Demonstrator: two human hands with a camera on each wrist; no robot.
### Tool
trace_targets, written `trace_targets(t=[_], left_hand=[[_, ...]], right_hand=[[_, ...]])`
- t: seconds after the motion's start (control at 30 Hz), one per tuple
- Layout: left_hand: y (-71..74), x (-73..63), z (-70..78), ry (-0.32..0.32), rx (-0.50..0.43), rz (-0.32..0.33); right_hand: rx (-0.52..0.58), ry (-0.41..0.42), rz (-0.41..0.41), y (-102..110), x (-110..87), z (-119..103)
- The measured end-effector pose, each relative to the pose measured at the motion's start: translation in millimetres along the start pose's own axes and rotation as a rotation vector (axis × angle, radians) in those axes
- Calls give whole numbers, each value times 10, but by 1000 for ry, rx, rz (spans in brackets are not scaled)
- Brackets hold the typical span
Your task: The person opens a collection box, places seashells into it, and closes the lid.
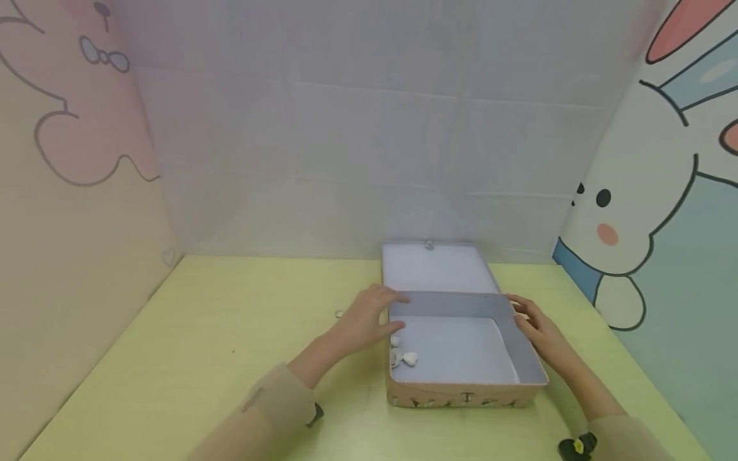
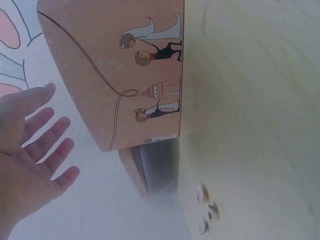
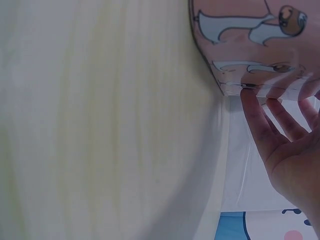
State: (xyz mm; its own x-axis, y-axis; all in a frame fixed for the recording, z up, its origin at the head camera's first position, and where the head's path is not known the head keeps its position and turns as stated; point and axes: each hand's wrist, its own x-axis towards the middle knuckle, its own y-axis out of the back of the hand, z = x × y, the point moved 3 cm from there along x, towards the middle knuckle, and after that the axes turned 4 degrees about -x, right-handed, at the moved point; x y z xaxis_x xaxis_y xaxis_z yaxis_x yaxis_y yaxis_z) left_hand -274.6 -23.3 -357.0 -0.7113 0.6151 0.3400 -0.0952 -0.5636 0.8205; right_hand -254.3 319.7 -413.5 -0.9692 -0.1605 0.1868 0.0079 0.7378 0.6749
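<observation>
A pinkish-tan case-like box (image 1: 464,396) stands on the table, its lid (image 1: 432,266) folded back behind it. Cartoon figures decorate its side (image 2: 115,70). Small white pieces (image 1: 410,358) lie inside along the left wall; one looks heart-shaped. My left hand (image 1: 369,319) is at the left rim, thumb and fingers spread apart, holding nothing; in the left wrist view the hand (image 2: 37,145) shows loosely extended fingers. My right hand (image 1: 535,328) is at the far part of the right wall; in the right wrist view its fingertips (image 3: 248,95) touch the patterned outside.
Several small whitish pieces (image 2: 201,194) lie on the table left of the box, partly hidden behind my left hand in the head view. The pale yellow table (image 1: 230,320) meets a white back wall (image 1: 346,160) and cartoon-printed side panels (image 1: 680,256).
</observation>
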Motion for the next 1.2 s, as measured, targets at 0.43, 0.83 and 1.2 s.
trace_targets(t=[0.43,0.83,1.2], left_hand=[[294,-147,-177,-55,-61,66],[451,-240,-531,-31,-76,77],[466,-323,-887,41,-91,19]], right_hand=[[-7,-5,4,-14,11,4],[5,-10,-1,-12,5,-8],[10,-11,-7,4,-4,-30]])
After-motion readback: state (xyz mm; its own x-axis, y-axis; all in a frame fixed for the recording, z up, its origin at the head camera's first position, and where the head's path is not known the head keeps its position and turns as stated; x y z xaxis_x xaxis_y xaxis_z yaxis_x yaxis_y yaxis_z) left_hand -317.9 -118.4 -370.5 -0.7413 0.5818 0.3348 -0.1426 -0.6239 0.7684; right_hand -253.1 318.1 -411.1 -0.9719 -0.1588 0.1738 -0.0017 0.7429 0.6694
